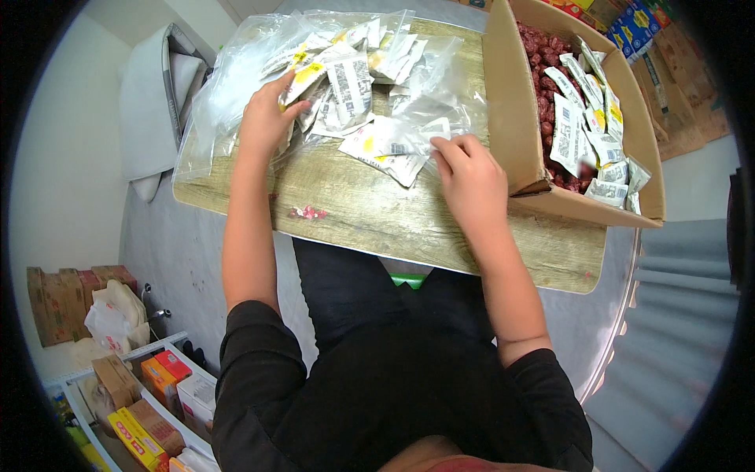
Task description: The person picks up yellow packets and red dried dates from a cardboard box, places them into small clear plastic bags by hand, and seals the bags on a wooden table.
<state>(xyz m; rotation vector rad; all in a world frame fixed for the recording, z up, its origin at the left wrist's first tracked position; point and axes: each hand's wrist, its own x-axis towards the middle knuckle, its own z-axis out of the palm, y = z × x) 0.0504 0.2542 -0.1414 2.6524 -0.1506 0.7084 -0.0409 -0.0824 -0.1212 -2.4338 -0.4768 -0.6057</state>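
White sachets with yellow patches and printing (349,82) are heaped at the far middle of a wood-patterned table (354,194). My left hand (265,118) reaches to the heap's left side, its thumb and fingers apart against the sachets; some fingertips are hidden. A clear plastic bag (422,127) lies partly over the nearer sachets (386,156). Its near right edge is pinched between the thumb and fingers of my right hand (475,180). More clear plastic bags (218,106) spread out beyond and to the left of my left hand.
To the right, an open cardboard box (513,100) holds dried red dates (540,53) with several sachets (569,133) on top. Reddish crumbs (308,212) dot the table near its front edge. Shelving with boxes (168,407) stands at lower left. A grey curtain (678,307) hangs at right.
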